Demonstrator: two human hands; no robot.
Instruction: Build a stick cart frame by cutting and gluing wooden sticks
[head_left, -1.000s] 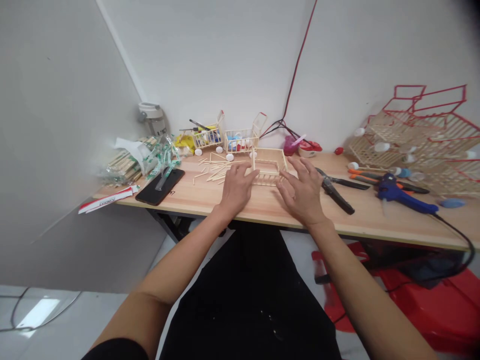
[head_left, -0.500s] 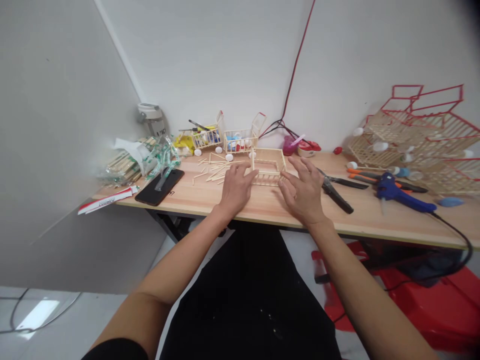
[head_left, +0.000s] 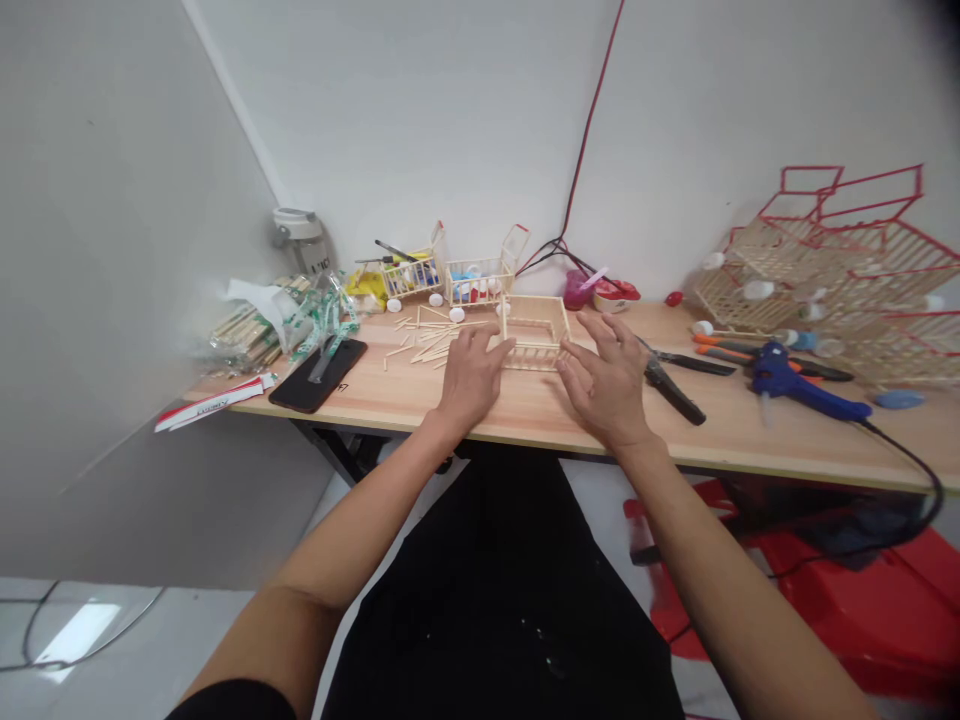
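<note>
A small open frame of thin wooden sticks rests on the table between my two hands. My left hand grips its near left corner, thumb and fingers closed on the sticks. At the near right corner, my right hand pinches the frame with thumb and index finger, its other fingers raised. Loose short sticks lie scattered just left of the frame. Behind them stand two small stick carts with white wheels, one holding blue and white pieces and the other holding pens.
Right of my hands lie black-handled pliers and a blue glue gun with its cord. Larger red-edged stick carts are piled at far right. On the left are a black phone, bagged sticks and a bottle.
Both hands keep their places on the stick frame. The whole view has shifted very slightly; nothing else has visibly moved.
</note>
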